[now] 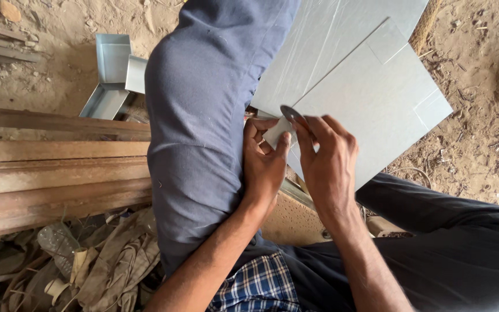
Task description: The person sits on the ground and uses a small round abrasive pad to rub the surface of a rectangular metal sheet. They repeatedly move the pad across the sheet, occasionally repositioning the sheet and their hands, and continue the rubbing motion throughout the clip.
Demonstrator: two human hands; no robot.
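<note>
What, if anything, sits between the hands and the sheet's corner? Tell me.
Nothing visible. The left hand pinches the corner of the grey metal sheet directly, and the right hand presses a small dark disc against its edge.

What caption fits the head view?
Both hands, left and right, grip a metal sheet corner over the knee.

rusty steel beams (59, 173), folded metal channel (111, 69), crumpled rags (111, 260)

The raised knee (203, 115) walls off the left of the metal sheet (376, 98); sandy ground (480, 133) right lies open.
</note>
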